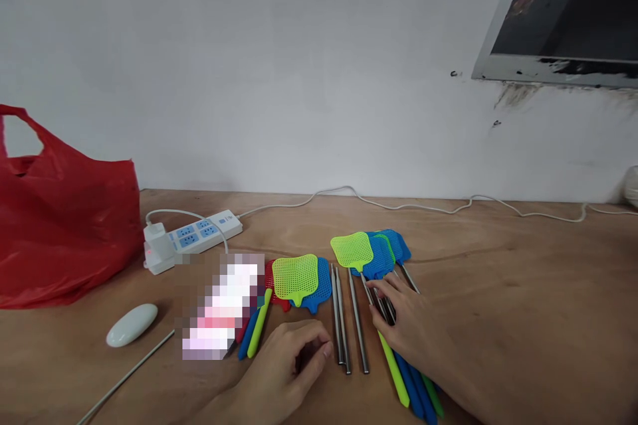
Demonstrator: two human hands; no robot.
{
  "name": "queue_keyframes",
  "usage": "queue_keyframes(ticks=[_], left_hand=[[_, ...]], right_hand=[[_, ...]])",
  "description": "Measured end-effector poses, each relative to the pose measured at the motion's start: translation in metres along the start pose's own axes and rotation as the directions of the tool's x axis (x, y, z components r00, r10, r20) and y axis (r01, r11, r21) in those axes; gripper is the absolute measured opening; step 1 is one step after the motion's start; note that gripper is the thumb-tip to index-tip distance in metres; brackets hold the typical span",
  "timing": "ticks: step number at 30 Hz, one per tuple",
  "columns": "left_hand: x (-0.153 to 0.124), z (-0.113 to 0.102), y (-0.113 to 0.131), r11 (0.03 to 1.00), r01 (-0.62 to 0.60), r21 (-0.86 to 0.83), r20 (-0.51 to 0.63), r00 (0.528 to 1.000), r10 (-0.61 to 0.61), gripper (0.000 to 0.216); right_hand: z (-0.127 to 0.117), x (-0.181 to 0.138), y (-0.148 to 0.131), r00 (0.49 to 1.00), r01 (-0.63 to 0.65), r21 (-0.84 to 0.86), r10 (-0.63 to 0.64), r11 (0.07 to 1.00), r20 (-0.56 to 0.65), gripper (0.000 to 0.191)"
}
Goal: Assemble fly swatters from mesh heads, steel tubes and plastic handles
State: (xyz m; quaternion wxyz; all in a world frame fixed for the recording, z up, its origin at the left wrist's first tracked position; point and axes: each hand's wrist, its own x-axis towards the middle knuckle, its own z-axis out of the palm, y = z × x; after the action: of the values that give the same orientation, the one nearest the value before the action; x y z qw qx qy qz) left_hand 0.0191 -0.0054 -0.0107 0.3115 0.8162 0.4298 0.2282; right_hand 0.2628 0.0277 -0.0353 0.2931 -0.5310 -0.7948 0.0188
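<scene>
Rods (pixel 343 319) (three) obstruct the gap between swatters (pixel 296 277).

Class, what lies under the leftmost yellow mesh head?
A red head and a blue head peek out; their covered parts, and anything else beneath, cannot be seen.

Three rods (pixel 358 322) lie on the table (pixel 523 292) over there. Left of the rods I see loose swatter heads (pixel 295 277), then handles (pixel 260 323), then a power strip (pixel 199 232) farther back, then a bag (pixel 70 232). Right of the rods lie whole swatters (pixel 376 255), the right hand (pixel 406 312) over them; the left hand (pixel 292 358) is just left of the rods' near ends. Behind the rods a cord (pixel 346 188) crosses the table
</scene>
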Motion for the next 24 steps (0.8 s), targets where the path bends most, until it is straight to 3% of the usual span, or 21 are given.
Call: queue_keyframes(ticks=[6,14,21,24], left_hand=[[-0.001,-0.001,0.000,0.999,-0.039,0.011,0.000,0.999,0.039,0.027],[-0.001,0.000,-0.001,0.996,-0.077,0.047,0.019,0.997,0.076,0.025],[-0.003,-0.001,-0.002,0.992,-0.095,0.079,0.023,0.995,0.094,0.024],[-0.003,-0.002,0.000,0.988,-0.115,0.098,0.022,0.993,0.114,0.023]], right_hand=[[-0.006,0.002,-0.007,0.997,0.081,0.066,-0.081,0.994,-0.010,0.021],[-0.010,0.000,-0.020,0.976,0.142,0.164,-0.166,0.976,0.142,0.016],[-0.013,0.001,-0.026,0.970,0.144,0.153,-0.170,0.978,0.175,0.015],[-0.011,0.000,-0.028,0.972,0.107,0.140,-0.133,0.984,0.192,0.025]])
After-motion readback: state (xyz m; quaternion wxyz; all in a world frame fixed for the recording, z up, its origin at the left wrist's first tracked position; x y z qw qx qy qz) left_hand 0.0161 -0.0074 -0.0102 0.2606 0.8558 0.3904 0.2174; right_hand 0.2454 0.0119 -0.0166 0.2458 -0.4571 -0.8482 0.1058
